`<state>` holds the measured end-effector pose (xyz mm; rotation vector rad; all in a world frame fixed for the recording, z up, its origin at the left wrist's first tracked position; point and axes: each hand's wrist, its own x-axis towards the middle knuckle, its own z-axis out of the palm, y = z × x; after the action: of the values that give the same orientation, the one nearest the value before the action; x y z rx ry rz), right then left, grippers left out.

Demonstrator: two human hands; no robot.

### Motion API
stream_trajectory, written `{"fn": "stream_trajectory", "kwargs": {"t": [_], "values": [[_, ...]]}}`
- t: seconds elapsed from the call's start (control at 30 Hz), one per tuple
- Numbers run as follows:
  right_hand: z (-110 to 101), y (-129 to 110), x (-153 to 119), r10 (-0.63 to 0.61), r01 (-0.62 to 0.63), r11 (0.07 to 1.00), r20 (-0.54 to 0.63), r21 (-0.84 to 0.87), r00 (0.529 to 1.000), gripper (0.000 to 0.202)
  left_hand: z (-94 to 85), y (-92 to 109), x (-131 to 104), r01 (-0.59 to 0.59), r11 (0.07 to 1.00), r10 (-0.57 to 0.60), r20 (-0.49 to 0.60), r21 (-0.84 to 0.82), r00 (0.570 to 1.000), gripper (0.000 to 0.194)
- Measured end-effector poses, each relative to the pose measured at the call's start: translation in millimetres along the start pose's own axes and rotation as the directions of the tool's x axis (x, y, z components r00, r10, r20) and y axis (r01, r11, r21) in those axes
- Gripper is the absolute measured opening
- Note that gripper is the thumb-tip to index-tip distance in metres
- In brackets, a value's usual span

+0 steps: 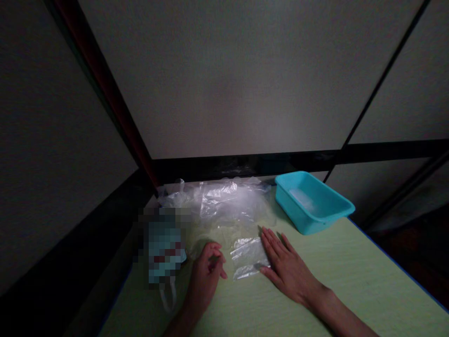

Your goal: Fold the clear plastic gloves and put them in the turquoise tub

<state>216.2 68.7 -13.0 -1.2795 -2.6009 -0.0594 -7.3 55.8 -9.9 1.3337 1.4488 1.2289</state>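
On the pale green table lies a small clear plastic bag (249, 258), flat between my two hands. My right hand (286, 269) is spread palm down, its fingers stretched out over the right edge of this bag. To the left of the bag, my left hand (209, 269) has curled fingers that do not touch it; whether anything is between those fingertips is too small to make out. Behind both hands, a pile of clear plastic bags (231, 201) spreads along the back of the table.
A turquoise plastic basin (314, 201) with something whitish inside stands at the back right of the table (351, 281). At the left is a blurred-out light blue item (164, 252) with a white loop (168, 295). Panelled walls rise behind and at the left.
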Motion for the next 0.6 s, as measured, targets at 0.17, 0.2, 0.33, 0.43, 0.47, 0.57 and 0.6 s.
{"fn": "stream_trajectory", "kwargs": {"t": [0.17,0.2,0.33,0.43,0.47,0.57,0.6], "values": [[2.6,0.6,-1.7,0.037,-0.037,0.999,0.006,-0.018,0.999,0.069,-0.9,-2.4,-0.3,-0.011,1.0,0.01,0.01,0.021,1.0,0.016],[2.4,0.2,-1.6,0.044,-0.044,0.999,0.011,-0.022,0.999,0.069,-0.9,-2.6,-0.3,-0.014,1.0,0.013,0.011,0.026,1.0,0.015],[1.8,-0.9,-1.0,0.073,-0.072,0.997,0.032,-0.038,0.997,0.069,-0.3,-2.8,-0.3,-0.028,0.998,0.028,0.019,0.048,0.999,0.013],[2.5,-1.1,-0.9,0.085,-0.084,0.996,0.035,-0.043,0.996,0.07,-0.8,-3.6,0.4,-0.047,0.996,0.046,0.02,0.073,0.999,0.013],[2.7,-1.2,-1.0,0.088,-0.086,0.995,0.033,-0.044,0.996,0.07,-1.5,-3.7,0.6,-0.056,0.995,0.055,0.017,0.085,0.998,0.012],[2.5,-2.3,-0.7,0.099,-0.098,0.994,0.021,-0.045,0.995,0.068,-3.6,-0.1,-1.5,-0.087,0.988,0.087,0.002,0.127,0.996,0.011],[2.1,-2.9,-0.6,0.105,-0.104,0.993,0.02,-0.047,0.994,0.066,-3.1,3.3,-3.5,-0.106,0.983,0.107,-0.001,0.15,0.994,0.011]]}}
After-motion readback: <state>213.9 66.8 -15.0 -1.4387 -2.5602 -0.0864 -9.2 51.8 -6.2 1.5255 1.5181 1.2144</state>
